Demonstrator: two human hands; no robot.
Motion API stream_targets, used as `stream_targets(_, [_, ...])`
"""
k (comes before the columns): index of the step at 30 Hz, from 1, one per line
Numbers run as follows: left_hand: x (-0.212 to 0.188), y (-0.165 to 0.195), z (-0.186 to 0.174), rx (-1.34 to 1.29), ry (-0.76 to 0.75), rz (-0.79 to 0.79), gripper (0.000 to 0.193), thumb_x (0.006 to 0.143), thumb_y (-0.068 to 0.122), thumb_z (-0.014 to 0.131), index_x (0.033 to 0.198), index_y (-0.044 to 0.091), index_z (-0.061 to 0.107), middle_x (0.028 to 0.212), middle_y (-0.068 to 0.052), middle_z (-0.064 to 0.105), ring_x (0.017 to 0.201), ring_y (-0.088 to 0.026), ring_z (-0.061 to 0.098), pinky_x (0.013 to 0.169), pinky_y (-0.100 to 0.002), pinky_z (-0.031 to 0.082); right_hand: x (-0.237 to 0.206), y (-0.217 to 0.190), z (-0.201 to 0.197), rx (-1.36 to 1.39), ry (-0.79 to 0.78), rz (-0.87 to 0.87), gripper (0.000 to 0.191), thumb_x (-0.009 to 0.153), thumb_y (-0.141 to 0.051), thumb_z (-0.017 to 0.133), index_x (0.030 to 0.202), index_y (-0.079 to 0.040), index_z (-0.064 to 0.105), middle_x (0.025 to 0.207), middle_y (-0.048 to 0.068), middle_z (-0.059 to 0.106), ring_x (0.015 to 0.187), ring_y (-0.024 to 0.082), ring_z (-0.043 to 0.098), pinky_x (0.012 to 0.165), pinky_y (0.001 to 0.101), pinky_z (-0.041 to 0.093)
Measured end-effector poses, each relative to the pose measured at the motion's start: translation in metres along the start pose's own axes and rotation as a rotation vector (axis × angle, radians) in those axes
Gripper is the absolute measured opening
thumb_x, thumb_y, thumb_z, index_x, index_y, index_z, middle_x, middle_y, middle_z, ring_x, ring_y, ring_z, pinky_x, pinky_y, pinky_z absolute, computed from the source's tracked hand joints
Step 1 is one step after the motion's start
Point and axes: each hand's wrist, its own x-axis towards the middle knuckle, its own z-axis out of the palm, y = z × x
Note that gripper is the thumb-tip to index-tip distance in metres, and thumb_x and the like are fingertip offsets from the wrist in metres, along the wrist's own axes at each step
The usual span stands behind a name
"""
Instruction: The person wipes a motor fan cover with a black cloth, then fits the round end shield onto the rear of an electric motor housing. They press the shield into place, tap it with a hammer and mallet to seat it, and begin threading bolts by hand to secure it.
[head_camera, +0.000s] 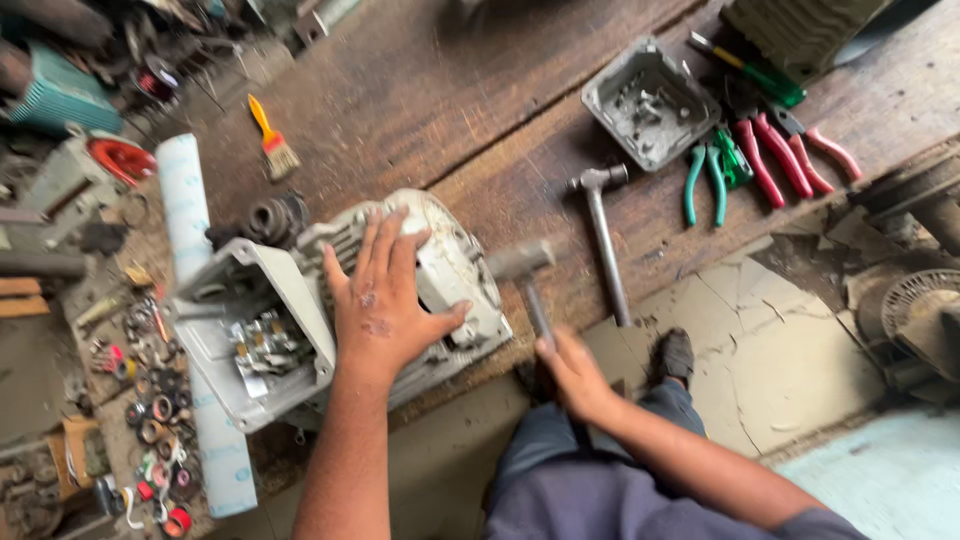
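The left hand (380, 300) is laid flat on top of a pale grey motor housing (440, 270), its fingers spread wide and its grip open, pressing rather than clasping; the housing is set at the near edge of the wooden surface (420, 90), with an open terminal box (250, 340) at its left end in which wiring is seen. The right hand (572, 372) is closed around the handle of a hammer (525, 275), whose blurred head is held just beside the right end of the housing; whether head and housing touch cannot be told. A second hammer (603, 235) is laid on the surface to the right, apart from both hands; further right a grey metal tray (650, 103) of small parts, green-handled pliers (705, 180) and red-handled pliers (790, 155) are seen. A yellow-handled brush (272, 138) is laid beyond the housing; a white roll (195, 320) is stretched along its left side.
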Motion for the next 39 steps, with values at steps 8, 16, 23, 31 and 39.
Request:
stream_targets(8, [0.0,0.002,-0.005,-0.022,0.038,0.019,0.088,0.064,0.062,0.086,0.132,0.015,0.056,0.16,-0.008,0.038,0.155,-0.03,0.024,0.115,-0.075,0.012,0.004,-0.014,0.005,0.321,0.225,0.068,0.036,0.118,-0.029,0.045,0.112,0.004,0.057,0.093,0.02,0.062,0.087,0.032,0.062,0.074,0.0433,0.048])
stream_targets(16, [0.0,0.003,-0.008,-0.012,0.004,-0.008,0.092,0.061,0.061,0.086,0.134,0.014,0.055,0.158,-0.009,0.037,0.152,-0.03,0.025,0.114,-0.076,0.011,0.007,-0.009,0.014,0.017,-0.012,0.361,0.035,0.109,-0.037,0.048,0.106,-0.004,0.06,0.096,0.017,0.062,0.095,0.032,0.06,0.088,0.0415,0.052])
stream_targets(23, [-0.002,0.0,-0.006,-0.028,0.013,-0.008,0.091,0.058,0.06,0.087,0.132,0.016,0.056,0.157,-0.006,0.039,0.152,-0.029,0.026,0.115,-0.076,0.01,0.019,-0.002,-0.008,0.666,0.351,0.288,0.036,0.115,-0.029,0.042,0.109,0.001,0.06,0.098,0.018,0.062,0.087,0.031,0.06,0.077,0.0437,0.048])
stream_targets(31, [0.002,0.003,-0.006,0.031,-0.046,-0.021,0.099,0.058,0.065,0.086,0.137,0.016,0.054,0.162,-0.009,0.035,0.151,-0.028,0.023,0.114,-0.075,0.008,0.005,-0.02,0.001,0.116,0.195,0.265,0.04,0.111,-0.04,0.043,0.098,-0.004,0.054,0.072,0.012,0.056,0.058,0.023,0.054,0.051,0.0385,0.042])
stream_targets(39, [-0.002,0.0,-0.006,0.001,-0.054,-0.038,0.094,0.06,0.064,0.085,0.136,0.017,0.053,0.159,-0.007,0.034,0.152,-0.028,0.023,0.115,-0.075,0.006,0.014,-0.01,-0.024,0.544,0.433,0.952,0.034,0.103,-0.044,0.044,0.095,-0.012,0.053,0.058,0.005,0.045,0.039,0.015,0.039,0.036,0.0306,0.034])
